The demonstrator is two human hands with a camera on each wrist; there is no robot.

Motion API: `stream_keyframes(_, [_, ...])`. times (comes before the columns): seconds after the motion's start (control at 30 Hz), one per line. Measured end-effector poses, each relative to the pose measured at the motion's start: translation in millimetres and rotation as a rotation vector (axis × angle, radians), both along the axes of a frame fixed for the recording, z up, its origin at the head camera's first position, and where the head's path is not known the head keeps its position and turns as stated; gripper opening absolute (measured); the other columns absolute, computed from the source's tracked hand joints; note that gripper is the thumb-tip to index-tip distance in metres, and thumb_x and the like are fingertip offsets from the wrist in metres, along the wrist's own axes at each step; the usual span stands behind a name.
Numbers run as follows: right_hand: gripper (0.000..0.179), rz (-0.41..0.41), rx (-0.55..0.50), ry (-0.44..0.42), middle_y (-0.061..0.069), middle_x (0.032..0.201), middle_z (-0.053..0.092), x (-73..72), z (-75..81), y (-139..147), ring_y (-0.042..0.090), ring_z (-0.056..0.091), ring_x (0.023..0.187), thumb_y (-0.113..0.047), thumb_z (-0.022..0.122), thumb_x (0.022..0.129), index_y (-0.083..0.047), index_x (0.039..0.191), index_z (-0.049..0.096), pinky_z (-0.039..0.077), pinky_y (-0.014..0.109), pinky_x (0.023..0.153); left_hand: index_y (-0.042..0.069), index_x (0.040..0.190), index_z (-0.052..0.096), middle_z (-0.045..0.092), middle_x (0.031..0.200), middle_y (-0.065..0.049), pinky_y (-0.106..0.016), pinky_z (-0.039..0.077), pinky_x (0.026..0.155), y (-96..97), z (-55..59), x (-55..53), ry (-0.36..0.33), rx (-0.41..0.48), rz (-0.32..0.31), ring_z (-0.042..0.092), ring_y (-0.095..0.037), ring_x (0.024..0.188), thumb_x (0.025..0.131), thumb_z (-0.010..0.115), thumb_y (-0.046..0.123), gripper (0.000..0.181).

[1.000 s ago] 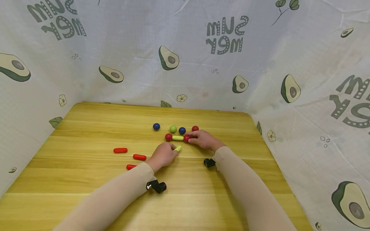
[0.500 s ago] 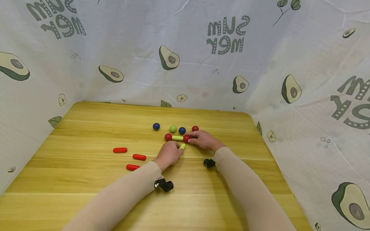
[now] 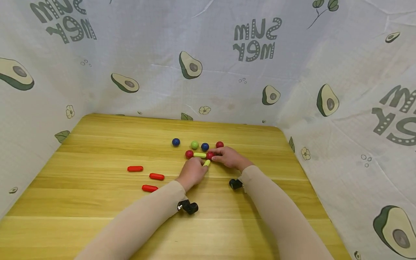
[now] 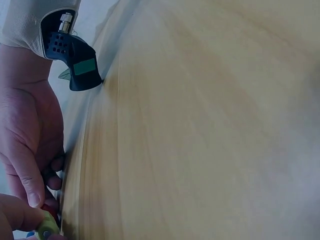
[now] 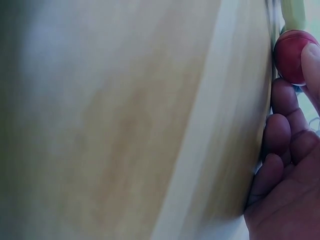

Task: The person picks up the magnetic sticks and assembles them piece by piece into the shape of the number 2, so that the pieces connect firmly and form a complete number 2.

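Note:
In the head view, a light yellow rod lies between two red balls, joining the left red ball to the right red ball. My right hand pinches that right ball between thumb and fingers; the right wrist view shows the thumb on the red ball. A second yellow rod is pinched in my left hand, its far end close below the same ball. Whether rod and ball touch cannot be told. At the left wrist view's lower corner, the yellow rod's end shows between fingertips.
Behind the hands stand a blue ball, a green ball, another blue ball and a red ball. Red rods lie left of the left hand on the wooden table. Printed cloth surrounds the table.
My left hand has moved right and slightly up, bringing its yellow rod closer to the right red ball. My right hand stays on that ball.

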State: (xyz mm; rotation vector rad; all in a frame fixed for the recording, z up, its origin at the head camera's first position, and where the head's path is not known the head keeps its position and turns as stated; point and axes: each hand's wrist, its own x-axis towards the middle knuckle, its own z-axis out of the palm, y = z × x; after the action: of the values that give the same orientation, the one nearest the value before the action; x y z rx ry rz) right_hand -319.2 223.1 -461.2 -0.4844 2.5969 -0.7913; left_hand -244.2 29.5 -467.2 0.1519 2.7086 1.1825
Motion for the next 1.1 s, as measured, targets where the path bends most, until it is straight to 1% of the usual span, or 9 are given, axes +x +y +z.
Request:
stream_keyframes(0.07, [0.041, 0.001, -0.002, -0.002, 0.01, 0.139, 0.068, 0.1, -0.6, 0.1, 0.026, 0.058, 0.116, -0.032, 0.062, 0.107, -0.024, 0.147, 0.064, 0.043, 0.05, 0.114, 0.001, 0.121, 0.075, 0.068, 0.09, -0.007, -0.028, 0.046, 0.064, 0.8, -0.9, -0.8, -0.007, 0.01, 0.004, 0.059, -0.02, 0.07, 0.104, 0.064, 0.022, 0.029])
stream_keyframes(0.23, [0.04, 0.003, -0.009, -0.004, 0.01, 0.139, 0.068, 0.4, -1.8, -0.1, 0.026, 0.057, 0.113, -0.031, 0.062, 0.107, -0.023, 0.147, 0.065, 0.044, 0.048, 0.111, 0.001, 0.119, 0.076, 0.071, 0.096, -0.007, -0.028, 0.045, 0.067, 2.3, -3.9, -2.2, 0.006, 0.019, 0.018, 0.06, -0.021, 0.075, 0.104, 0.065, 0.022, 0.028])
stream_keyframes(0.3, [0.04, 0.009, -0.005, 0.003, 0.009, 0.138, 0.068, 0.4, -1.3, 0.1, 0.025, 0.057, 0.112, -0.031, 0.062, 0.107, -0.023, 0.146, 0.065, 0.044, 0.048, 0.111, 0.001, 0.118, 0.077, 0.071, 0.095, -0.006, -0.029, 0.045, 0.069, 3.3, -5.3, -2.6, 0.013, 0.019, 0.015, 0.059, -0.021, 0.076, 0.103, 0.066, 0.022, 0.028])
stream_keyframes(0.43, [0.04, 0.015, -0.004, 0.003, 0.008, 0.136, 0.069, 0.3, -0.5, 0.7, 0.026, 0.057, 0.111, -0.031, 0.062, 0.107, -0.023, 0.146, 0.065, 0.044, 0.048, 0.11, 0.002, 0.116, 0.077, 0.069, 0.088, -0.005, -0.029, 0.044, 0.067, 5.6, -7.7, -2.5, 0.023, 0.019, 0.003, 0.058, -0.02, 0.071, 0.102, 0.07, 0.024, 0.027])
stream_keyframes(0.63, [0.04, 0.012, -0.005, 0.003, 0.008, 0.137, 0.069, 0.8, -0.7, 0.7, 0.026, 0.059, 0.114, -0.031, 0.062, 0.107, -0.022, 0.146, 0.065, 0.044, 0.051, 0.113, 0.002, 0.115, 0.078, 0.074, 0.094, -0.005, -0.029, 0.042, 0.068, 7.8, -6.5, 1.5, 0.027, 0.029, -0.018, 0.055, -0.019, 0.071, 0.1, 0.074, 0.025, 0.029])
stream_keyframes(0.73, [0.039, 0.009, -0.008, 0.007, 0.008, 0.137, 0.069, 0.3, -0.9, 0.7, 0.026, 0.06, 0.116, -0.031, 0.062, 0.107, -0.022, 0.145, 0.066, 0.043, 0.052, 0.115, 0.001, 0.116, 0.077, 0.073, 0.093, -0.004, -0.029, 0.042, 0.068, 8.3, -5.6, 2.5, 0.033, 0.033, -0.023, 0.055, -0.018, 0.07, 0.1, 0.074, 0.025, 0.029])
stream_keyframes(0.87, [0.038, 0.009, -0.02, 0.006, 0.008, 0.138, 0.07, 0.2, -0.9, 0.7, 0.025, 0.061, 0.117, -0.03, 0.062, 0.107, -0.021, 0.144, 0.067, 0.044, 0.052, 0.114, 0.0, 0.122, 0.075, 0.069, 0.087, -0.004, -0.029, 0.042, 0.067, 7.9, -6.4, 2.9, 0.034, 0.013, -0.036, 0.055, -0.018, 0.07, 0.1, 0.074, 0.026, 0.034])
stream_keyframes(0.97, [0.038, 0.003, -0.034, -0.005, 0.008, 0.138, 0.07, 0.4, -1.0, 0.9, 0.025, 0.061, 0.117, -0.029, 0.062, 0.107, -0.021, 0.144, 0.067, 0.044, 0.051, 0.115, 0.0, 0.128, 0.072, 0.066, 0.084, -0.003, -0.029, 0.043, 0.068, 7.6, -7.4, 2.8, 0.022, 0.003, -0.045, 0.055, -0.018, 0.07, 0.1, 0.074, 0.027, 0.039])
stream_keyframes(1.1, [0.039, -0.006, -0.042, -0.019, 0.008, 0.138, 0.07, 0.2, -1.7, 1.4, 0.025, 0.06, 0.116, -0.029, 0.063, 0.107, -0.021, 0.144, 0.066, 0.044, 0.051, 0.115, -0.001, 0.133, 0.069, 0.065, 0.085, -0.003, -0.029, 0.044, 0.068, 7.2, -8.0, 2.3, 0.003, 0.013, -0.05, 0.055, -0.018, 0.07, 0.1, 0.074, 0.026, 0.042])
